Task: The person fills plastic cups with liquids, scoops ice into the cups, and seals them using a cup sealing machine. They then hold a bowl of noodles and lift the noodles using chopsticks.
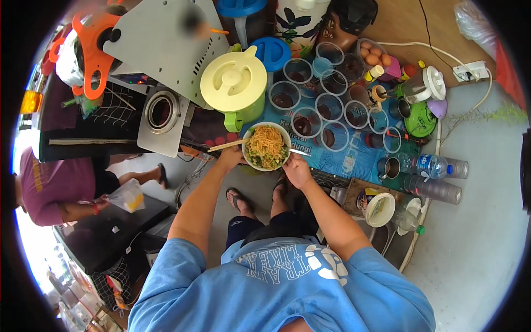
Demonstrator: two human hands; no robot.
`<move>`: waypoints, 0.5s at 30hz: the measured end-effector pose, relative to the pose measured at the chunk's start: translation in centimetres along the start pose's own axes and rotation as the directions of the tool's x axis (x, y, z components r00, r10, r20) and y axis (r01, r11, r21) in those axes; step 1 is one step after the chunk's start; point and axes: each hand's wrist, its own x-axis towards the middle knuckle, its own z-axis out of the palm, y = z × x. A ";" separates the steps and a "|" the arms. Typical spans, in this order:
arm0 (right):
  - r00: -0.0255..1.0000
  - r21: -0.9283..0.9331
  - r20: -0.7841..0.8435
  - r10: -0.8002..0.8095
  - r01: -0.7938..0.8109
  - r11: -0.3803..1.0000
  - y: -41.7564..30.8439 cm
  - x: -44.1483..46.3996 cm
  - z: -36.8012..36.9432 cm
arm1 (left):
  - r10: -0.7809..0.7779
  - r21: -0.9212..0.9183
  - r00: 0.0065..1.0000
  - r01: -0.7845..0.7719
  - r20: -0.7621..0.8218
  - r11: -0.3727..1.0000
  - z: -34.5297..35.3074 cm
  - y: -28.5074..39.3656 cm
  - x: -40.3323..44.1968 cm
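Note:
A white bowl [285, 134] is held between my two hands over the floor, close to the table edge. Noodles [266, 141] with chopped greens fill it. My left hand [231, 157] grips the bowl's left side, its fingers partly hidden beneath it. Wooden chopsticks [227, 145] stick out over that side, above the hand. On the right side, my right hand [297, 170] is closed around the rim, and a metal spoon handle [300, 152] juts out just above it.
A lidded green pitcher [233, 88] stands beyond the bowl. Several clear cups [307, 122] with dark contents crowd the blue table cover [354, 157]. Water bottles [434, 166] lie at right. Another person [58, 188] at left holds a plastic bag [127, 195].

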 end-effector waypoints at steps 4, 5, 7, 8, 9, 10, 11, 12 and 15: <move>1.000 0.030 0.015 0.010 -0.010 0.999 0.6 -1.1 0.1 | 0.035 0.023 0.999 -0.035 -0.013 0.999 0.0 -1.0 -1.5; 0.998 0.023 0.067 0.007 -0.008 1.000 0.7 -1.3 0.1 | 0.036 0.019 0.999 -0.035 -0.017 0.999 0.2 -0.7 -2.2; 0.997 0.043 0.075 0.008 -0.011 0.999 0.6 -2.6 0.8 | 0.061 -0.027 0.997 -0.062 -0.044 0.998 0.5 -0.3 -4.0; 0.997 0.065 0.080 0.002 -0.008 0.998 0.7 -3.4 1.2 | 0.058 -0.028 0.997 -0.060 -0.052 0.998 0.5 -0.3 -5.1; 0.998 0.040 0.068 -0.009 0.006 0.999 0.8 -4.2 1.8 | 0.087 -0.077 0.996 -0.088 -0.021 0.993 0.5 -0.1 -6.1; 0.997 0.042 0.077 -0.011 0.008 0.999 0.8 -5.0 2.2 | 0.121 -0.125 0.993 -0.118 0.010 0.985 0.5 0.5 -7.2; 0.997 0.035 0.075 0.002 -0.005 0.999 0.7 -5.8 2.4 | 0.084 -0.096 0.996 -0.084 -0.012 0.992 0.7 1.4 -8.7; 0.997 0.027 0.074 0.010 -0.012 1.000 0.7 -6.4 2.6 | 0.096 -0.088 0.995 -0.097 -0.012 0.991 0.7 1.8 -9.7; 0.991 -0.009 0.132 -0.023 0.024 1.000 -0.2 -8.7 5.4 | 0.153 -0.148 0.986 -0.161 -0.059 0.976 0.8 3.5 -13.5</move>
